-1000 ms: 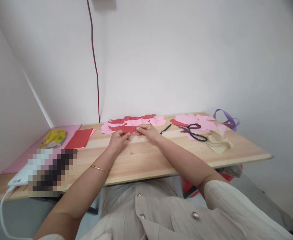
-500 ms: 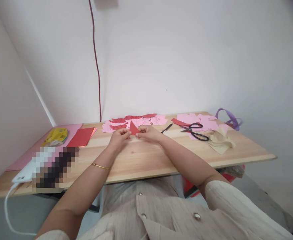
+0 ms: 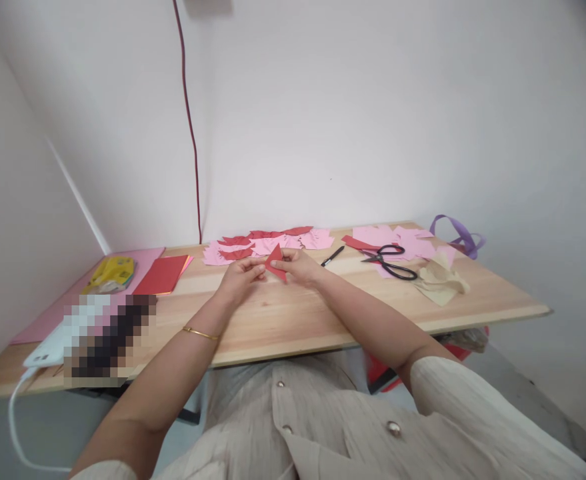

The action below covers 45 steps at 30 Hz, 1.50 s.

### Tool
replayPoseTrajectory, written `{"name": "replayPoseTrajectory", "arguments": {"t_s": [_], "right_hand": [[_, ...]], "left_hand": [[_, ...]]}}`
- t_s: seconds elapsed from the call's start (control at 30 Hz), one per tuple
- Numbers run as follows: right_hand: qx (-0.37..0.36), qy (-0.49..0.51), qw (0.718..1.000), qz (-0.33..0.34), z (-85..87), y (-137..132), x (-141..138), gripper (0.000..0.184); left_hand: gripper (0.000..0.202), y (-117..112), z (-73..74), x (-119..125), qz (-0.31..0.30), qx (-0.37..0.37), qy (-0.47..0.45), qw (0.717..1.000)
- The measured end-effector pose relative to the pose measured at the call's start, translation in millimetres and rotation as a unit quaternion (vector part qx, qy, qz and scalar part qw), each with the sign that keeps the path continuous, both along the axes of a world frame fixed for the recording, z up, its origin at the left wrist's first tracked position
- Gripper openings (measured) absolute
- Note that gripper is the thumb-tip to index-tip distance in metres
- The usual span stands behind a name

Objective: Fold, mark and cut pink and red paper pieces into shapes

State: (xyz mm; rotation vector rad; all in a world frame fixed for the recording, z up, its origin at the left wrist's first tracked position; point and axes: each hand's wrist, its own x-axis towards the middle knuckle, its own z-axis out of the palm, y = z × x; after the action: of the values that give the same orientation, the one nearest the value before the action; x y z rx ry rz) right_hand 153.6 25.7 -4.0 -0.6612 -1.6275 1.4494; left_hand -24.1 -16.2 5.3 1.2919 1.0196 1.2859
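Between my two hands is a small piece of red paper [image 3: 275, 257], folded to a point at the top. The fingertips of my left hand [image 3: 243, 276] pinch its left edge. My right hand [image 3: 300, 266] grips it from the right, thumb across the front, and a red corner hangs below that thumb. Just behind my hands lie pink cut-paper pieces [image 3: 267, 247] and red cut-paper pieces [image 3: 237, 254]. A black pen [image 3: 333, 256] rests right of my right hand, and black-handled scissors [image 3: 395, 263] lie with blades apart farther right.
Pink paper scraps [image 3: 373, 235], crumpled tan paper [image 3: 441, 280] and a purple ribbon [image 3: 455, 233] are on the right. At left are red paper sheets [image 3: 160, 275], a yellow packet [image 3: 110, 273], a pink sheet [image 3: 37, 320] and a white device with a cable [image 3: 45, 359].
The red paper has turned and shifted slightly right, so its lower corner now shows below my right thumb. Both hands still hold it in nearly the same place.
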Motion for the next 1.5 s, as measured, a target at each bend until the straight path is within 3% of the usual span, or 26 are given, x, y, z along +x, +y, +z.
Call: {"name": "replayPoseTrajectory", "arguments": {"t_s": [0.17, 0.3, 0.47, 0.63, 0.7, 0.83, 0.9, 1.03, 1.17, 1.33, 1.5], "right_hand": [[0.015, -0.016, 0.999, -0.029, 0.2, -5, -3, 0.034], [0.048, -0.012, 0.997, -0.059, 0.6, -7, -6, 0.031], [0.066, -0.002, 0.993, -0.102, 4.3, -2, -4, 0.032], [-0.012, 0.074, 0.976, -0.203, 9.8, 15, 8, 0.035], [-0.008, 0.045, 0.983, -0.178, 10.5, 15, 10, 0.037], [0.069, -0.083, 0.992, -0.070, 6.6, 4, 4, 0.033], [0.088, -0.105, 0.989, -0.064, 3.9, 1, 1, 0.031], [0.103, -0.072, 0.987, -0.104, 3.4, 2, 0, 0.027], [0.064, -0.024, 0.994, -0.087, 4.0, 2, 1, 0.028], [0.031, 0.003, 0.999, -0.033, -6.5, -1, -8, 0.032], [0.053, 0.004, 0.998, -0.017, -10.6, 0, -9, 0.027]], "left_hand": [[0.017, -2, 1.4, 0, 0.021, 0.062, 0.103, 0.993], [0.015, -3, 3.5, 0, 0.025, 0.087, 0.154, 0.984], [0.021, -1, 3.9, -1, 0.006, 0.084, 0.147, 0.986], [0.024, 3, -2.5, -3, 0.033, 0.024, 0.052, 0.998], [0.027, 5, -4.6, -4, 0.047, -0.009, -0.006, 0.999], [0.034, 7, -5.9, -5, 0.048, -0.039, -0.078, 0.995], [0.035, 7, -6.2, -4, 0.041, -0.049, -0.094, 0.994], [0.032, 4, -8.3, -2, 0.002, -0.064, -0.078, 0.995], [0.028, 3, -11.0, 1, -0.038, -0.055, -0.059, 0.996], [0.032, 4, -12.6, 3, -0.027, -0.049, -0.052, 0.997], [0.032, 6, -13.9, 2, -0.022, -0.035, -0.025, 0.999]]}}
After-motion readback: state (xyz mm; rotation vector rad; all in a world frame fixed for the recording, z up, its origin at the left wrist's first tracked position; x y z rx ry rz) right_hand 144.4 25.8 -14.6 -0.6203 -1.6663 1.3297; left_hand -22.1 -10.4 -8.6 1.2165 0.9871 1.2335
